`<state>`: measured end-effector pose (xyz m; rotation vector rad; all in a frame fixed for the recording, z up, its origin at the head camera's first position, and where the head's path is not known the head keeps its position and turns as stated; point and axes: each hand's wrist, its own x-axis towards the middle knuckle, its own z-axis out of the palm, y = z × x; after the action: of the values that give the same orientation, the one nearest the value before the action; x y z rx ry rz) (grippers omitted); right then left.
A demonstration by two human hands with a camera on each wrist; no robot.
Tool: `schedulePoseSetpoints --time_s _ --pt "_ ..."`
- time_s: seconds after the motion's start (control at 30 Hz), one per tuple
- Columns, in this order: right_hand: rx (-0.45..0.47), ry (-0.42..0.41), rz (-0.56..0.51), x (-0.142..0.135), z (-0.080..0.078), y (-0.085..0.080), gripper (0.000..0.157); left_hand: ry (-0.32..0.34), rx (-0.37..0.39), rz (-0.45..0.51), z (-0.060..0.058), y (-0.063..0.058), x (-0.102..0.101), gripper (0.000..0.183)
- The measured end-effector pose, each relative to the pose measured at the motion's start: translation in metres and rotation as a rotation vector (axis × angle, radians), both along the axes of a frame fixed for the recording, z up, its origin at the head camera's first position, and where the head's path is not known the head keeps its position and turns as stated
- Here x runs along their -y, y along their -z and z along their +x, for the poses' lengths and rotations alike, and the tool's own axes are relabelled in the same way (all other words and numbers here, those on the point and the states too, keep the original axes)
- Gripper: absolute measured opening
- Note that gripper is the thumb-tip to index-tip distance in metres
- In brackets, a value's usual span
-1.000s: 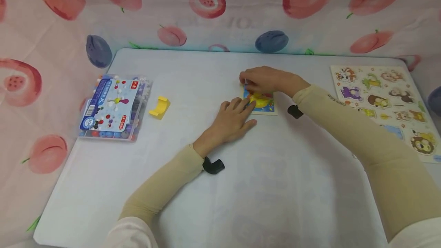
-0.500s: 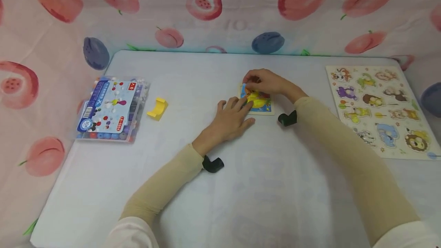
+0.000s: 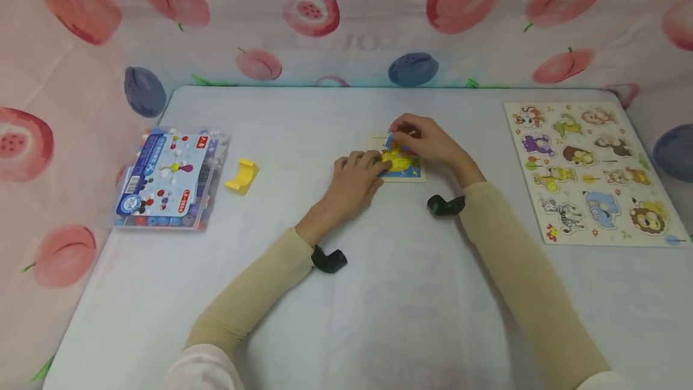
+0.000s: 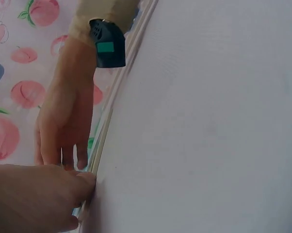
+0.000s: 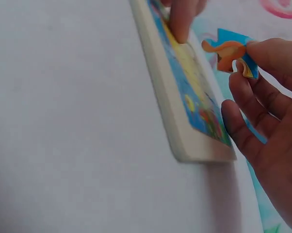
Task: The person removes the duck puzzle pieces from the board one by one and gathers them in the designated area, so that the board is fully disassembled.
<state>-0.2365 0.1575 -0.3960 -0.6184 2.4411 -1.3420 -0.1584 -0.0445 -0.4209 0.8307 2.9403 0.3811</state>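
Note:
A small jigsaw puzzle board (image 5: 197,148) with a cream border and a yellow-and-blue picture lies on the table. My right hand (image 3: 430,140) pinches a loose puzzle piece (image 5: 226,54), blue with an orange shape, between thumb and fingertips. In the right wrist view the piece is tilted and held clear of the board. At the board's left side, my left hand (image 3: 354,182) rests with its fingers spread and fingertips on the picture. In the left wrist view, the left hand (image 4: 39,196) sits low at the board's edge, the board seen almost edge-on.
A clear plastic box of coloured beads (image 3: 168,179) with a printed label is on the left. Beside it stands a yellow curved block (image 3: 243,177). An animal puzzle board (image 3: 590,239) lies at the right. Fruit-patterned cloth (image 3: 357,11) hangs behind the table.
My right hand has lifted a puzzle piece from the board and drawn slightly right, the forearm swinging in. My left hand stays on the board, its fingers shifted slightly left.

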Motion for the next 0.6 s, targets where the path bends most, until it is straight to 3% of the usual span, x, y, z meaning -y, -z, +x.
schedulePoseSetpoints --time_s 0.1,0.37,0.6 --pt "-0.015 0.065 -0.028 -0.006 0.014 -0.010 0.024 0.013 -0.002 0.032 0.000 0.001 0.002 0.038" --pt "-0.034 0.169 -0.015 -0.041 0.018 -0.008 0.025 0.028 -0.003 0.095 -0.003 0.007 0.006 0.038" --pt "-0.034 0.211 0.018 -0.077 0.008 0.021 0.026 0.037 -0.009 0.201 -0.004 0.017 0.007 0.036"
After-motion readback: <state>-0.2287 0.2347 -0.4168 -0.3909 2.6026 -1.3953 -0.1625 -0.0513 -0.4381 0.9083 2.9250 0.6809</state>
